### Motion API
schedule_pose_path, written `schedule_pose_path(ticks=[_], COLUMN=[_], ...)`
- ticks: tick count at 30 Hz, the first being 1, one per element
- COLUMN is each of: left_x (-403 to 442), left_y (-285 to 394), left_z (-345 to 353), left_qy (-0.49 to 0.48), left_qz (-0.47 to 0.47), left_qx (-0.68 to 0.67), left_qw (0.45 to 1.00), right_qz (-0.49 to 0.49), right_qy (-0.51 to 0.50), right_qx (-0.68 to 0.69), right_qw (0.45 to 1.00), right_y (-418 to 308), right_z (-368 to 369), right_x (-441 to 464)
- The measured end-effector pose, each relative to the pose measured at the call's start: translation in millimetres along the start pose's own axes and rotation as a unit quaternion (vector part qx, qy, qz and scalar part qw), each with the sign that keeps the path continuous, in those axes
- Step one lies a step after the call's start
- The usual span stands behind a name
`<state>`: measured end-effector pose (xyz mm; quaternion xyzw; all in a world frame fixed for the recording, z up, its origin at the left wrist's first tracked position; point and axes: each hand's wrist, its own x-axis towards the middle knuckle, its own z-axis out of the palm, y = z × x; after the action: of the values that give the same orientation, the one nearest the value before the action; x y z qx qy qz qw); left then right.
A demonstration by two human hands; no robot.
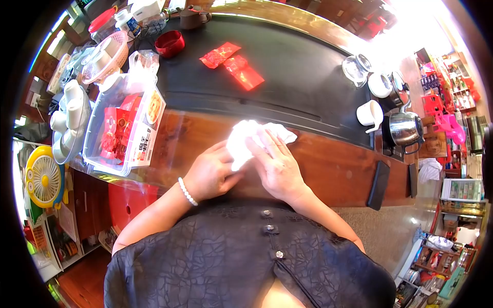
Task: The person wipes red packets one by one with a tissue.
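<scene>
A crumpled white cloth (pixel 241 146), bright with glare, is between my hands above the wooden front edge of the table. My left hand (pixel 209 172), with a white bead bracelet on its wrist, grips the cloth's left side, its fingertips partly behind it. My right hand (pixel 279 167) presses on the cloth from the right, fingers lying over it. Whether anything is wrapped inside is hidden. Beyond my hands, two red packets (pixel 244 73) lie on the black tea tray (pixel 292 61).
At left stand a clear plastic box (pixel 95 149) with red packets and a rack of white cups (pixel 74 110). A red bowl (pixel 169 44) sits at the back. On the right are a white pitcher (pixel 368 114), a steel kettle (pixel 404 128) and a black phone (pixel 378 185).
</scene>
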<state>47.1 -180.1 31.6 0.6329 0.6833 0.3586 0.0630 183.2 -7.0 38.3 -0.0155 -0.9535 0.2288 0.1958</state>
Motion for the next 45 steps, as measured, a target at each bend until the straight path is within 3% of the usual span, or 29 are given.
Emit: schedule_pose_path(ticks=[5, 13, 16, 20, 23, 27, 32, 38, 41, 45], left_x=[-1, -1, -5, -8, -13, -14, -17, -17, -13, -14], left_y=[4, 6, 2, 6, 6, 8, 4, 6, 8, 8], left_z=[-5, -2, 3, 1, -3, -2, -1, -2, -4, -4], left_qy=[-0.065, -0.017, -0.002, 0.062, 0.058, 0.075, 0.066, 0.072, 0.077, 0.081], left_qz=[-0.036, -0.027, -0.031, -0.043, -0.058, -0.057, -0.071, -0.089, -0.082, -0.084], left_qx=[0.034, 0.006, -0.014, -0.020, 0.004, 0.013, -0.005, 0.015, 0.013, 0.019], left_qw=[0.997, 0.999, 0.999, 0.997, 0.997, 0.995, 0.995, 0.993, 0.994, 0.993], right_qz=[-0.008, 0.016, 0.020, 0.138, 0.160, -0.017, -0.081, -0.076, -0.106, -0.057], right_qy=[-0.018, -0.021, 0.025, 0.108, 0.189, 0.162, 0.038, -0.046, -0.034, 0.019], right_qx=[-0.035, -0.019, 0.005, 0.178, 0.165, -0.029, -0.022, 0.002, 0.052, 0.124], right_qw=[0.999, 0.999, 0.999, 0.968, 0.955, 0.986, 0.996, 0.996, 0.992, 0.990], right_y=[-1, -1, 6, 21, 23, 11, -9, -18, -4, 6], right_z=[-11, -26, -28, -36, -45, -50, 16, -2, -7, -13], right_x=[-17, -49, -59, -64, -51, -9, 16, -2, -18, -30])
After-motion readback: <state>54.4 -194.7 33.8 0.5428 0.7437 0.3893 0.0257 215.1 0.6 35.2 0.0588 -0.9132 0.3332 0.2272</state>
